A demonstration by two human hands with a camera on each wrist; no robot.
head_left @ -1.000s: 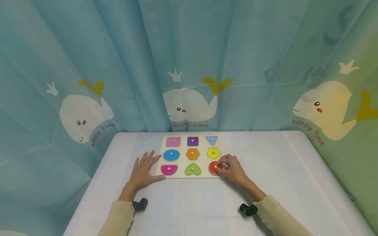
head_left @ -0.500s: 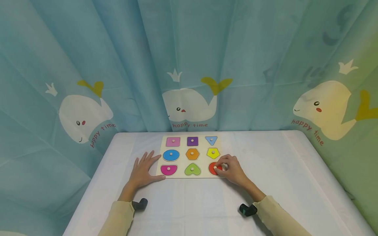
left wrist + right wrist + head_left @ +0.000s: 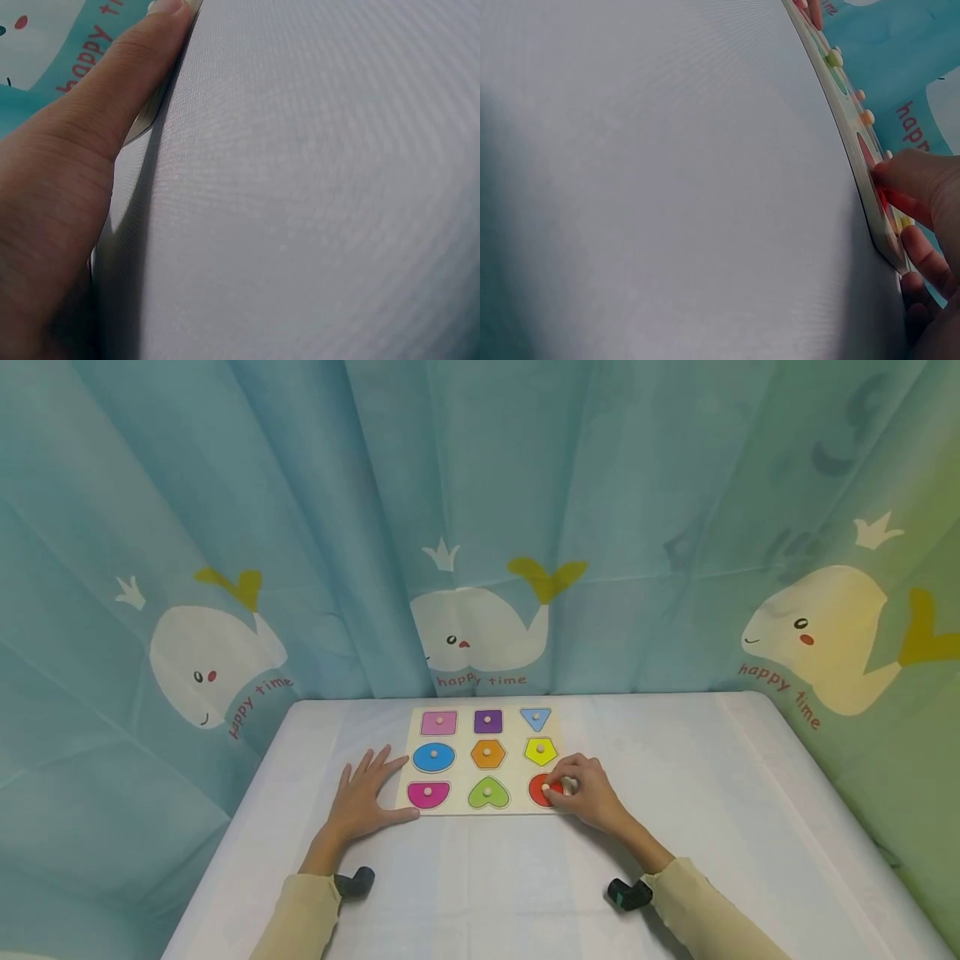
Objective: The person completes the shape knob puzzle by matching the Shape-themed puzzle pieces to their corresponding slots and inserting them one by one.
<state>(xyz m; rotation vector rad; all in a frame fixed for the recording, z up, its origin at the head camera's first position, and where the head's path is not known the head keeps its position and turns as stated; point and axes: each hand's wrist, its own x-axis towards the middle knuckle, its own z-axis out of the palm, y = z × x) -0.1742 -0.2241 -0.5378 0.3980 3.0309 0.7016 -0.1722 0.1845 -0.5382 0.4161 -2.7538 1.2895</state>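
Note:
A pale wooden knob puzzle board lies flat near the table's far edge, with nine-grid rows of coloured shapes. My right hand pinches the knob of the red circle piece at the near right corner, partly covering it. The circle appears to lie in its recess. On the other side, my left hand is spread out, its index finger and thumb touching the board's left side. The left wrist view shows that thumb on the board's edge. Nearest the left hand are the blue oval and the magenta half-round piece.
A white cloth covers the table. Behind it hangs a blue curtain with printed whales. A green heart, an orange hexagon and a yellow pentagon sit in the board. Each wrist carries a small black camera.
The red circle looked slightly raised and off its outline a second ago; now it appears lower, within its outline. Both hands stay nearly in place.

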